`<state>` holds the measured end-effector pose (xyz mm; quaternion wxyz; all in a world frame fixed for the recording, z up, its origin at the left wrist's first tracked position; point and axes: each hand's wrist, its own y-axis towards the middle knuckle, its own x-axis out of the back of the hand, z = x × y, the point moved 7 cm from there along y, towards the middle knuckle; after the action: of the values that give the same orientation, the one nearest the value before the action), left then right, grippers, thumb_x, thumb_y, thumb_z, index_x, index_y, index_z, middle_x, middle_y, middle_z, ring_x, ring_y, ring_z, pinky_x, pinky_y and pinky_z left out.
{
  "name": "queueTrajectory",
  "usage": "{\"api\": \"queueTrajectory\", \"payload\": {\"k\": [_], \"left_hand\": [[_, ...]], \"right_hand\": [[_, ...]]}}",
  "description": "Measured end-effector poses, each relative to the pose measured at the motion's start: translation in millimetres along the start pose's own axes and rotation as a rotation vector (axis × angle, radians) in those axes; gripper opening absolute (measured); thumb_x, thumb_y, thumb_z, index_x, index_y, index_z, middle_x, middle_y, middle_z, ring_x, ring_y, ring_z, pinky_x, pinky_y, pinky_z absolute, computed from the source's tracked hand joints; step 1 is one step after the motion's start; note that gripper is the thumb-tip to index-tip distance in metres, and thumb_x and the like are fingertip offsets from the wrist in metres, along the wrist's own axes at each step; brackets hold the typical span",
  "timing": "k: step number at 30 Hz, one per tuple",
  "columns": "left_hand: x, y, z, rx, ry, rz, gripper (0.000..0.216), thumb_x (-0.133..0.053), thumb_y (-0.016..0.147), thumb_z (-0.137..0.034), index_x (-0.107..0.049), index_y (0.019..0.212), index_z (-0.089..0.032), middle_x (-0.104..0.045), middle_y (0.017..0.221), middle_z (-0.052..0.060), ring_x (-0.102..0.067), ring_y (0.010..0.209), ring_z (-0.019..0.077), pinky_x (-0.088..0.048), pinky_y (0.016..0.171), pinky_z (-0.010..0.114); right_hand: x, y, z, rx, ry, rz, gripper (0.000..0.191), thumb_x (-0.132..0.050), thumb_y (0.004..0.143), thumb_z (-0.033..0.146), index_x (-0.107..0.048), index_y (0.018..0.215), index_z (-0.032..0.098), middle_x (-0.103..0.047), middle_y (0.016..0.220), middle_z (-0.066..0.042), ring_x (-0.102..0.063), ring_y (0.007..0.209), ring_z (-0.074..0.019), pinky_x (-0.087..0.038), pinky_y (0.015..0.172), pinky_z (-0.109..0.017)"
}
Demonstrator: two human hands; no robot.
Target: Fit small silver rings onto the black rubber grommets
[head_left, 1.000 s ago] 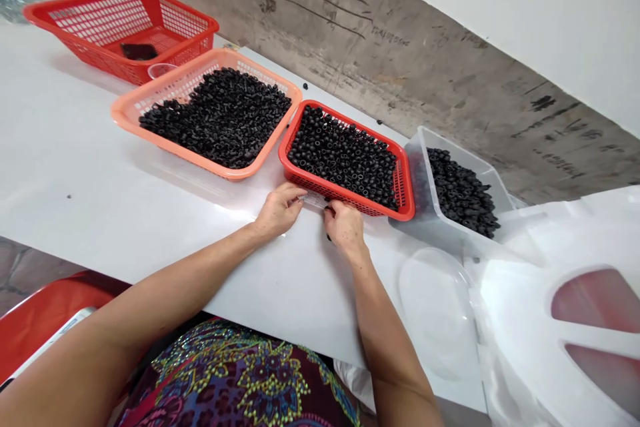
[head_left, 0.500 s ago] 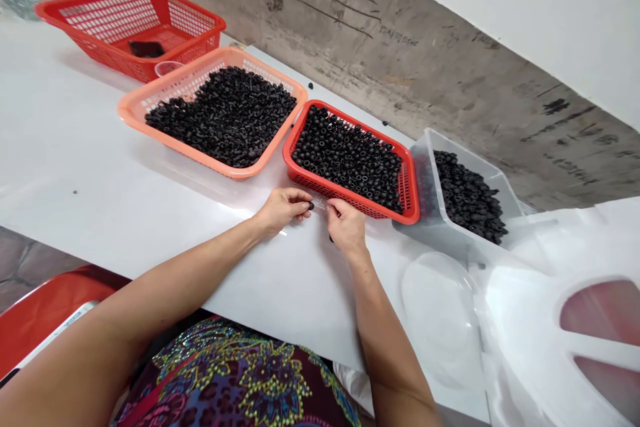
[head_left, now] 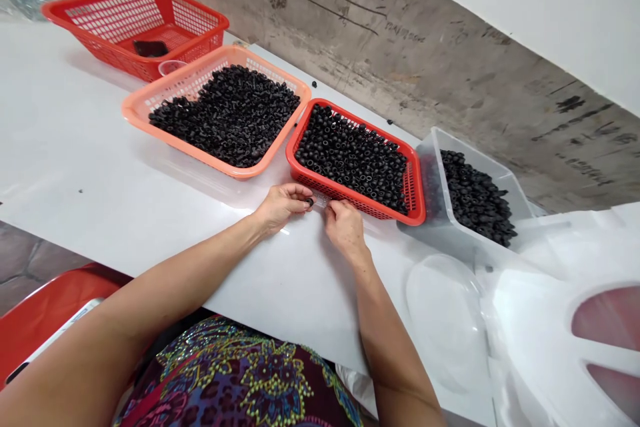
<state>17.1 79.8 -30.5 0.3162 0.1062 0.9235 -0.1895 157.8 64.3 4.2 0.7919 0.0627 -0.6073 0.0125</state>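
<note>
My left hand (head_left: pixel 284 208) pinches a small black ring-like part (head_left: pixel 310 201) between thumb and fingertips. Just to its right, my right hand (head_left: pixel 345 227) is closed with thumb and forefinger together; what it grips, if anything, cannot be made out. Both hands are over the white table (head_left: pixel 280 280), close in front of a red basket (head_left: pixel 417 213) of round black pieces with holes. A salmon-coloured basket (head_left: pixel 137 107) full of small black parts stands to the left. On the right is a clear plastic bin (head_left: pixel 450 230) of black pieces.
A bigger red basket (head_left: pixel 95 47) with a dark object inside stands at the far left. A clear round lid (head_left: pixel 443 300) lies right of my forearm, beside a white plastic chair (head_left: pixel 535 327). Behind the baskets runs a bare wall (head_left: pixel 400 60).
The small black part in my left hand has turned slightly, its ring end now showing. My right hand stays pinched near it, and the view has shifted a little.
</note>
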Motion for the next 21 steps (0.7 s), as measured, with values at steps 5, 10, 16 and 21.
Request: {"api": "queueTrajectory", "payload": {"k": [5,10,16,21], "left_hand": [[-0.7,0.4,0.7,-0.053,0.094,0.003,0.024,-0.075,0.047,-0.007,-0.07,0.07,-0.011,-0.068,0.067,0.001,-0.06,0.062,0.0098,-0.045,0.066,0.023],[-6.6,-3.5,-1.2,-0.076,0.173,0.043,0.023,-0.074,0.05,-0.01,-0.07,0.072,-0.012,-0.068,0.067,0.001,-0.058,0.062,0.0104,-0.045,0.064,0.024],[-14.6,-7.7,-2.2,-0.077,0.258,0.094,0.021,-0.074,0.051,-0.01,-0.071,0.071,-0.012,-0.068,0.067,0.001,-0.058,0.062,0.0107,-0.045,0.064,0.025],[-15.9,-8.2,0.2,-0.062,0.28,0.125,0.018,-0.074,0.053,-0.009,-0.071,0.071,-0.012,-0.067,0.066,0.001,-0.058,0.061,0.0104,-0.045,0.063,0.024]], "right_hand": [[12.4,-5.0,3.1,-0.073,0.571,0.13,0.02,-0.05,0.083,0.031,-0.064,0.078,0.017,-0.055,0.064,0.0,-0.046,0.057,-0.0134,-0.038,0.057,-0.026],[20.2,-8.4,14.2,-0.078,0.777,0.196,0.021,-0.055,0.078,0.035,-0.063,0.077,0.016,-0.051,0.063,0.003,-0.042,0.057,-0.011,-0.035,0.056,-0.025],[11.5,-8.2,8.7,-0.109,0.743,0.269,0.024,-0.055,0.079,0.037,-0.064,0.074,0.016,-0.047,0.058,0.004,-0.038,0.054,-0.0102,-0.031,0.053,-0.025],[10.5,-7.0,9.9,-0.103,0.658,0.255,0.026,-0.054,0.079,0.039,-0.061,0.068,0.016,-0.043,0.055,0.005,-0.037,0.053,-0.0099,-0.029,0.051,-0.025]]}}
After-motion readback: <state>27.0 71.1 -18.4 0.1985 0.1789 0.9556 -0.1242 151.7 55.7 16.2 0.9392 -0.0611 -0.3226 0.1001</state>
